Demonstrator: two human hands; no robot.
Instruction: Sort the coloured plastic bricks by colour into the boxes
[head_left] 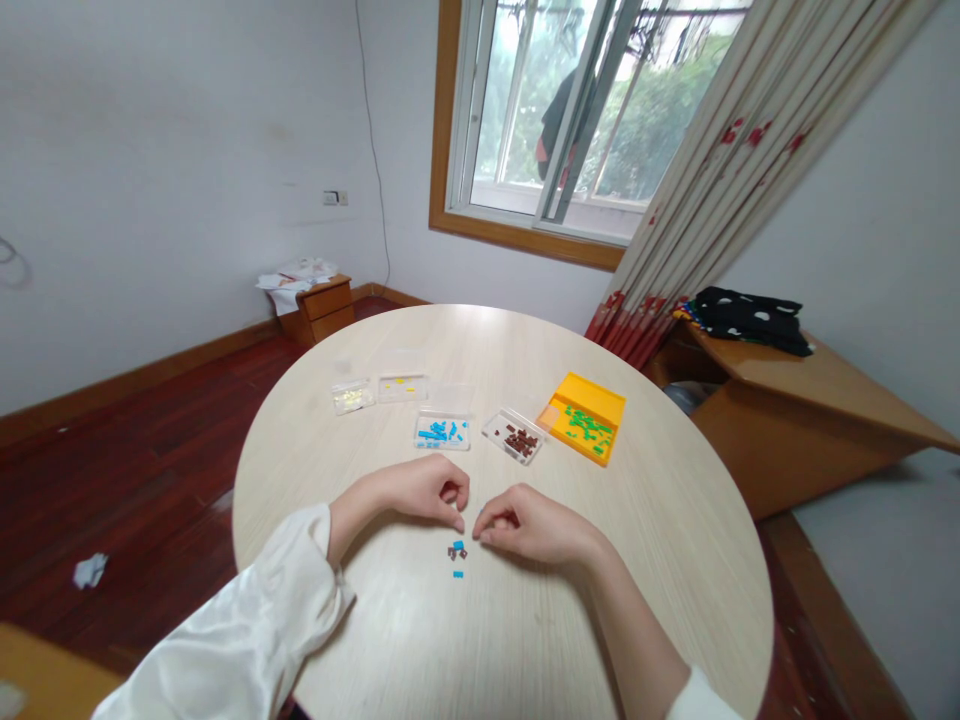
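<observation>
Both my hands rest on a round pale wooden table, curled, knuckles up, fingertips nearly meeting. My left hand pinches its fingertips together just above a small cluster of blue and brown bricks. My right hand is curled the same way, with a tiny blue piece showing at its fingertips. What either pinch holds is too small to make out. Beyond the hands lie a clear tray of blue bricks and a clear tray of brown bricks.
An orange tray with green bricks sits at the right. Two clear trays with yellow pieces lie farther left. A low wooden bench with dark cloth stands right of the table, and a small wooden cabinet by the wall.
</observation>
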